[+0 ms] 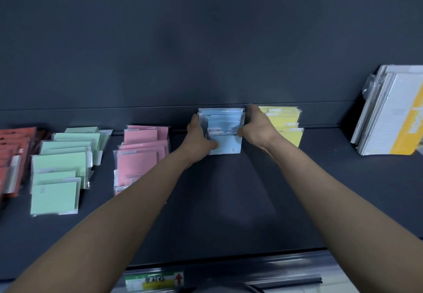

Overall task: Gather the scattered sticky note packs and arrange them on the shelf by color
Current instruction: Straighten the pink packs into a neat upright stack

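The blue packs (225, 130) stand as one stack at the back of the shelf (229, 201). Each pack sits a little lower than the one behind it. The left hand (200, 138) grips the stack on its left side, and its thumb lies on the front pack near the lower edge. The right hand (258, 125) grips the right side, with the fingers curled round the upper corner and the thumb on the front. Both hands hold the same stack between them.

Just beside it on the right are the yellow packs (289, 123), partly hidden behind the right hand. On the left, a little apart, are the pink packs (142, 155), then the green packs (60, 173), then the red packs (12, 153) at the edge of the view. The packs are in clear wrappers.

Far to the right, well apart, a white and yellow paper stack (389, 114) stands tilted. A label (155, 281) with a red arrow sits on the front edge of the shelf.
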{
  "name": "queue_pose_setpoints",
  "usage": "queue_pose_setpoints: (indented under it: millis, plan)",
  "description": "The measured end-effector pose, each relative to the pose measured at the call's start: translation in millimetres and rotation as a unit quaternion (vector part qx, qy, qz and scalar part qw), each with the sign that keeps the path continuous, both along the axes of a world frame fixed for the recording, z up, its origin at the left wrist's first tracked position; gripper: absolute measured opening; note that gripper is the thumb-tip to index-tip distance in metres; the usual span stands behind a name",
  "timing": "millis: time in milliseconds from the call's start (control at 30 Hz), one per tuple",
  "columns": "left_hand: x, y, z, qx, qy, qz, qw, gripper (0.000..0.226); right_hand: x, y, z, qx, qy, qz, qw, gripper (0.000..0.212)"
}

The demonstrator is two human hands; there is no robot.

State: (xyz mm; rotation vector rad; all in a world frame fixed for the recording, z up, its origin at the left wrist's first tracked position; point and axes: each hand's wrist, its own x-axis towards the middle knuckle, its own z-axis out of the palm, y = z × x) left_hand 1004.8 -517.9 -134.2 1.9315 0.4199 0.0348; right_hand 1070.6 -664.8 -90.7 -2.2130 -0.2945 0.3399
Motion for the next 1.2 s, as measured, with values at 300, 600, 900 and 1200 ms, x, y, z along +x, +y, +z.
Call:
queue_pose_setpoints:
  millis: [300,600,900,1200]
  plan:
    - [-16.7,-1.0,34.1,0.123,-0.069,0.017,0.99,0.08,-29.7,4.7,27.2,-0.017,-0.145,0.022,0.989,0.051]
    - [-66.4,62.0,66.8,0.221,-0.11,0.026,0.969,0.059,-67.9,57.9,30.3,0.015,-0.143,0.138,0.98,0.032]
    - [-134.4,112.5,53.5,0.297,0.107,-0.064,0.947,0.083,-91.4,109.3,2.9,-0.051,-0.047,0.203,0.977,0.045]
    - [-140.3,123.9,15.7,0.321,0.166,-0.09,0.928,0.134,-81.8,146.8,-23.8,0.11,0.181,0.067,0.975,0.077]
